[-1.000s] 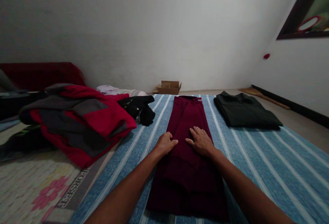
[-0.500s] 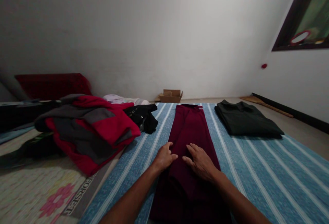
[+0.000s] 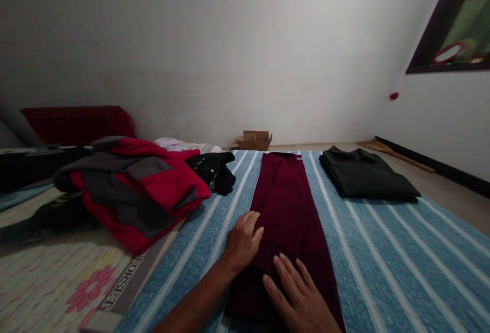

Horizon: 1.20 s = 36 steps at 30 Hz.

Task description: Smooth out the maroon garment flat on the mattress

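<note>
Maroon trousers (image 3: 285, 205), folded lengthwise into a long strip, lie in front of me with the waistband at the far end. A small pale label shows at the waistband's right corner. My left hand (image 3: 243, 241) rests at the left edge of the trousers, thumb apart from the fingers, gripping nothing I can see. Lower down, my right hand (image 3: 300, 292) lies over the near part of the cloth with its fingers spread. Below it, the near end of the trousers runs into shadow and is partly hidden by the hand.
Beneath everything spreads a blue striped sheet (image 3: 383, 251). A folded dark green shirt (image 3: 369, 175) sits at the right. On the left are a rumpled red and grey jacket (image 3: 153, 185), a black garment (image 3: 214, 170) and a floral mat (image 3: 49, 272). A cardboard box (image 3: 254, 141) stands by the wall.
My right hand has slid down the trousers towards me, its fingers now more spread. My left hand stays near the left edge, turned slightly. The cloth under the hands looks flatter.
</note>
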{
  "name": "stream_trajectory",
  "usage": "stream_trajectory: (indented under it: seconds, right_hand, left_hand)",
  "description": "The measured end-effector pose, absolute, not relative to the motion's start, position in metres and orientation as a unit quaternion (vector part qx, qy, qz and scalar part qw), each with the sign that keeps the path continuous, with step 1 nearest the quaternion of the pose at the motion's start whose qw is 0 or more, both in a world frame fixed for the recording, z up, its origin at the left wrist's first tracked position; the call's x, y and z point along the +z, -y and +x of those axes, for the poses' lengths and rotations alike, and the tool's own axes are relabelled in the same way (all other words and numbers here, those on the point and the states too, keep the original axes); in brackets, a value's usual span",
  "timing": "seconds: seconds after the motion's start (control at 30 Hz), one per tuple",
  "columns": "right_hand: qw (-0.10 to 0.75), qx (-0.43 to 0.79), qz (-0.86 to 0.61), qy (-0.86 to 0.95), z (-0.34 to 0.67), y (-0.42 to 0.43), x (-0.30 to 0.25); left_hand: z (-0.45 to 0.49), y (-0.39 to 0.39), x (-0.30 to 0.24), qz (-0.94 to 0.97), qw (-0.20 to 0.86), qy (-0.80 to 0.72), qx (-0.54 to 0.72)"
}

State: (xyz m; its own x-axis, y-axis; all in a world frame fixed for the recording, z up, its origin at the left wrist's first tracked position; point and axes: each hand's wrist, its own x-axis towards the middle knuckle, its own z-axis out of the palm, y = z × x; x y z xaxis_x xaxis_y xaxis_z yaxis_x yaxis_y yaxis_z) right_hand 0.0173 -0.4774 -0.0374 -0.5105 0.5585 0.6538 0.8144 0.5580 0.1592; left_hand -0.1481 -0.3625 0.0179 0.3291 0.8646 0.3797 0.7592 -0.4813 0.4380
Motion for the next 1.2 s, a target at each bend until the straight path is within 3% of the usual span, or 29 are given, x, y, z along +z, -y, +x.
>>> stream_trajectory:
  seconds: [0.13, 0.3, 0.87, 1.2]
  right_hand:
    - [0.277, -0.277, -0.433, 0.812, 0.003, 0.483, -0.047]
    - [0.266, -0.283, -0.455, 0.801, -0.011, 0.486, -0.047]
    - [0.239, -0.26, -0.488, 0.798, 0.002, 0.484, -0.04]
    - [0.151, -0.221, -0.46, 0.847, 0.012, 0.471, -0.016]
  left_hand:
    - [-0.149, 0.369, 0.019, 0.878, 0.16, -0.401, 0.208]
    - [-0.15, 0.365, 0.014, 0.881, 0.205, -0.404, 0.135]
    - [-0.145, 0.364, 0.022, 0.862, 0.276, -0.397, 0.151]
    - [-0.141, 0.358, 0.03, 0.879, 0.249, -0.389, 0.117]
